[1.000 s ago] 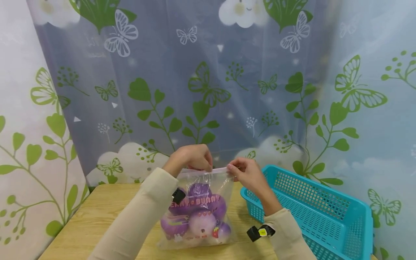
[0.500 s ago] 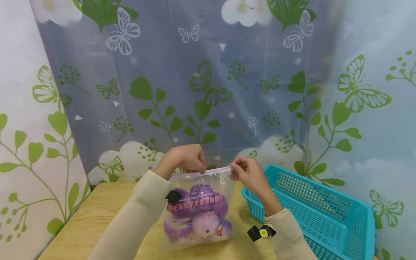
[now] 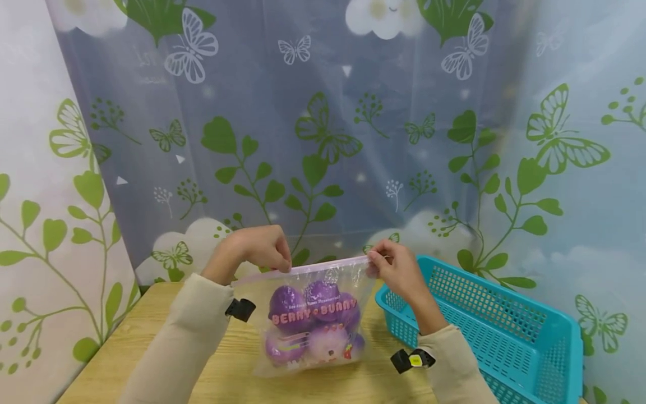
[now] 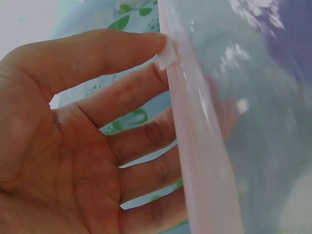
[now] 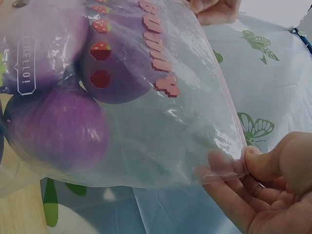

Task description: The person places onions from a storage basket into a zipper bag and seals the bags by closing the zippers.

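A clear zip bag (image 3: 348, 276) printed "BERRY BUNNY" hangs upright between my hands, low over the table. Several purple onions (image 5: 61, 129) fill its lower part. My left hand (image 3: 259, 248) is at the pink zip strip, toward the bag's left end. In the left wrist view, its thumb and index finger pinch a small white slider (image 4: 168, 54) on the strip; the other fingers pass behind the bag. With thumb and fingers, my right hand (image 3: 398, 270) pinches the bag's top right corner, partly seen through the clear plastic in the right wrist view.
A turquoise perforated basket (image 3: 555, 342) stands on the right of the wooden table (image 3: 146, 331), close to my right forearm. Behind the table hangs a printed curtain (image 3: 323, 185) with leaves and butterflies.
My left hand has slid leftward along the zip strip, from near the middle toward the left end. The bag and my right hand have shifted slightly right.
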Demonstrator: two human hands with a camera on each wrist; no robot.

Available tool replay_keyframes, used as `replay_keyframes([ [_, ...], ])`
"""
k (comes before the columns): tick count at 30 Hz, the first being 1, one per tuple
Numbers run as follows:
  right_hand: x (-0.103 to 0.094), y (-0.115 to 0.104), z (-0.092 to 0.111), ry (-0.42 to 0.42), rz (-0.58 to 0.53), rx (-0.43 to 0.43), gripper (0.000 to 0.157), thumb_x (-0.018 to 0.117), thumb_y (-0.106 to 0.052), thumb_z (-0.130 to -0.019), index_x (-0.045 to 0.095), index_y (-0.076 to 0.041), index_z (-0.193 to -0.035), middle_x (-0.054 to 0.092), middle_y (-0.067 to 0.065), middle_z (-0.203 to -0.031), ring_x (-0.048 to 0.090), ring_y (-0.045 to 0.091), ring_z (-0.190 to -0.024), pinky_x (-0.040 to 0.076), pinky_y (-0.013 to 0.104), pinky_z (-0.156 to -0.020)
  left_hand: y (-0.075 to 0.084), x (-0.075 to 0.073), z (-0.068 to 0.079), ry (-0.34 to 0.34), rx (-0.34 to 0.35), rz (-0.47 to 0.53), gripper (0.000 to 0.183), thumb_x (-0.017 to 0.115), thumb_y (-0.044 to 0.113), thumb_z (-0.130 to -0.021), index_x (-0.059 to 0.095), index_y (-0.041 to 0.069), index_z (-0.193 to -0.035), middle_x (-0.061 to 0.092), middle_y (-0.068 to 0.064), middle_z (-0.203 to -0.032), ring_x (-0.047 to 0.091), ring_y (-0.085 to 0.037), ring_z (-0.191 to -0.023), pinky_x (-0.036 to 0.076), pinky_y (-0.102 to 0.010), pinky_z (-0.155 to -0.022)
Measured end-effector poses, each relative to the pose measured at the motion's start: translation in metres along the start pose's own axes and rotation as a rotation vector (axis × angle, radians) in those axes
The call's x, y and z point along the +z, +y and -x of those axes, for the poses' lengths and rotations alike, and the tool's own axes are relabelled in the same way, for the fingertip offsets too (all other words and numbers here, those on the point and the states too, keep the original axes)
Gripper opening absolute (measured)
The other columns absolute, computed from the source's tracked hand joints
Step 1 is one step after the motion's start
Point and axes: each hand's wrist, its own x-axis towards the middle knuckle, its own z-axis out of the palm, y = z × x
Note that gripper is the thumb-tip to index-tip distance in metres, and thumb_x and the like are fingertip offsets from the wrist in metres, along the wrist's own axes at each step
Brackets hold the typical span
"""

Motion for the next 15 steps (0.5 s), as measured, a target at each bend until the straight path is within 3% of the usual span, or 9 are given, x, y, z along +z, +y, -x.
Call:
replay_keyframes([
  [9,0.001,0.003,-0.001,0.011,0.016,0.01,0.017,0.056,-0.012,-0.106,0.065,0.001,-0.102,0.069,0.018,-0.091,0.073,0.022,-0.079,0.067,0.03,-0.073,-0.019,-0.004,0.017,0.001,0.049,0.03,0.032,0.069,0.015,-0.092,0.064,0.012,-0.06,0.058,0.005,-0.068,0.027,-0.009,-0.055,0.039,-0.026,-0.065],
  [13,0.001,0.004,-0.001,0.012,0.008,0.019,0.017,0.056,-0.012,-0.106,0.065,0.002,-0.102,0.069,0.018,-0.091,0.073,0.021,-0.078,0.067,0.03,-0.072,-0.023,-0.007,0.024,0.014,0.06,0.02,0.024,0.07,0.015,-0.092,0.075,0.01,-0.069,0.069,0.004,-0.082,0.032,-0.01,-0.058,0.041,-0.025,-0.064],
  [14,0.0,0.004,-0.002,0.011,0.003,0.022,0.017,0.056,-0.012,-0.106,0.065,0.002,-0.102,0.069,0.019,-0.091,0.073,0.021,-0.078,0.067,0.03,-0.072,-0.024,-0.008,0.025,0.014,0.056,0.017,0.023,0.07,0.015,-0.092,0.076,0.01,-0.071,0.066,0.005,-0.076,0.031,-0.01,-0.058,0.038,-0.025,-0.062],
  [15,0.0,0.005,-0.002,0.012,0.001,0.025,0.017,0.056,-0.012,-0.106,0.064,0.002,-0.102,0.07,0.019,-0.091,0.073,0.021,-0.078,0.067,0.03,-0.072,-0.024,-0.009,0.028,0.018,0.054,0.014,0.018,0.071,0.015,-0.092,0.08,0.01,-0.077,0.07,0.004,-0.081,0.032,-0.01,-0.059,0.039,-0.025,-0.062],
])
